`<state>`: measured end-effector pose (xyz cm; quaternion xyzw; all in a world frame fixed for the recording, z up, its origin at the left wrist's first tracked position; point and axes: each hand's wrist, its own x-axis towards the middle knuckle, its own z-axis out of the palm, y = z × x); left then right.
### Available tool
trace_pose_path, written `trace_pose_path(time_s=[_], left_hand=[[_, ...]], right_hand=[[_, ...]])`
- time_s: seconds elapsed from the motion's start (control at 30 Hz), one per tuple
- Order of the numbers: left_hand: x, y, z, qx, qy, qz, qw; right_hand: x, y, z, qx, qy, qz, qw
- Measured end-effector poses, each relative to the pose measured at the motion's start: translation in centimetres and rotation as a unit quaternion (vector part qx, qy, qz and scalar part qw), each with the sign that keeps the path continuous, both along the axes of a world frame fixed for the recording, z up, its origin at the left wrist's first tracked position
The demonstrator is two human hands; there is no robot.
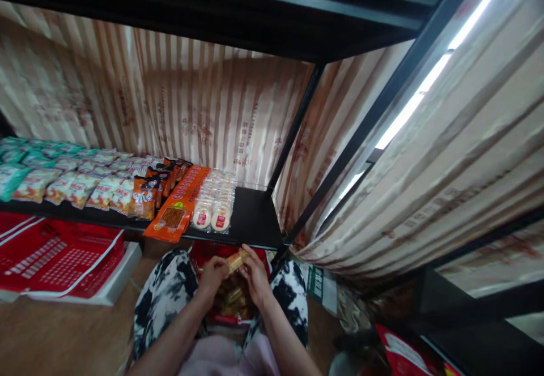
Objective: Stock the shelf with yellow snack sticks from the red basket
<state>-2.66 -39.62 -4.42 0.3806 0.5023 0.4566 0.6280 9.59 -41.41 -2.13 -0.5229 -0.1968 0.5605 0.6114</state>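
My left hand [211,276] and my right hand [256,276] meet over a red basket [203,253] that stands between my knees. Both hands are closed on a small golden snack packet [236,261], held just above the basket. More golden packets [233,299] lie in the basket below. Right above my hands is the front edge of a black shelf [255,217]. Its right end is bare.
Rows of snack packs lie on the shelf: clear packs of round crackers [213,204], orange packs [178,206], then white and green bags [63,178] to the left. Red crates [55,260] sit on the wooden floor at left. Striped curtains hang behind and at right.
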Motion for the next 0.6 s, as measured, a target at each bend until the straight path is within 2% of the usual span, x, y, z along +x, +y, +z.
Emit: trace_pose_path(time_s=[0.23, 0.4, 0.6], left_hand=[[1.1, -0.2, -0.6, 0.066, 0.139, -0.022, 0.988], [1.9, 0.4, -0.4, 0.146, 0.28, -0.031, 0.948], [2.2, 1.5, 0.0, 0.169, 0.329, -0.064, 0.927]], right_hand=[[0.2, 0.5, -0.5, 0.011, 0.01, -0.032, 0.999], [1.1, 0.6, -0.3, -0.003, 0.004, -0.035, 0.999], [2.3, 1.6, -1.0, -0.032, 0.011, -0.043, 0.999]])
